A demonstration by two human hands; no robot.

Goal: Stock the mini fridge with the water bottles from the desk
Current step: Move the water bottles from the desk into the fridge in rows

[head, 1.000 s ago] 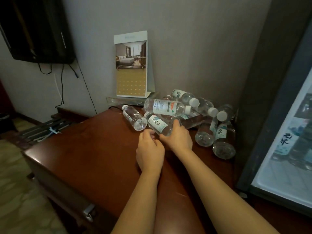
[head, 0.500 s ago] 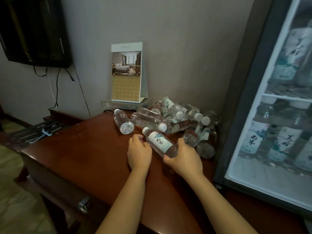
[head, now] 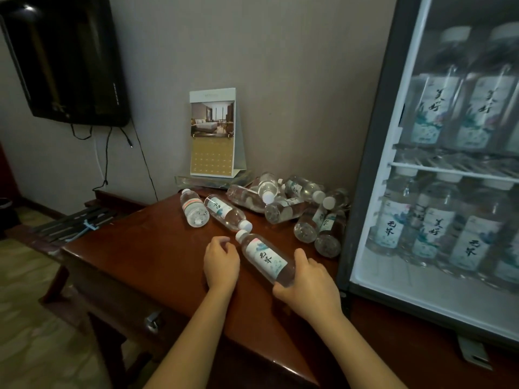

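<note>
Gripping the lying bottle [head: 265, 258] at its base end, the right hand [head: 309, 284] is curling fingers and thumb round it, low in the middle of the frame, on the desk [head: 146, 265] just left of the fridge [head: 368, 197]. The left hand [head: 222, 262] is resting beside the cap, fingers loosely bent and holding nothing. This is looking like the pick-up step: one bottle is being taken while the pile [head: 280, 210] is lying behind it, centre frame. Next, the bottle is needing a lift, a turn upright and a carry rightward to a shelf gap; whether the fridge front is open or glazed is not showing, so a door may be needing opening.
</note>
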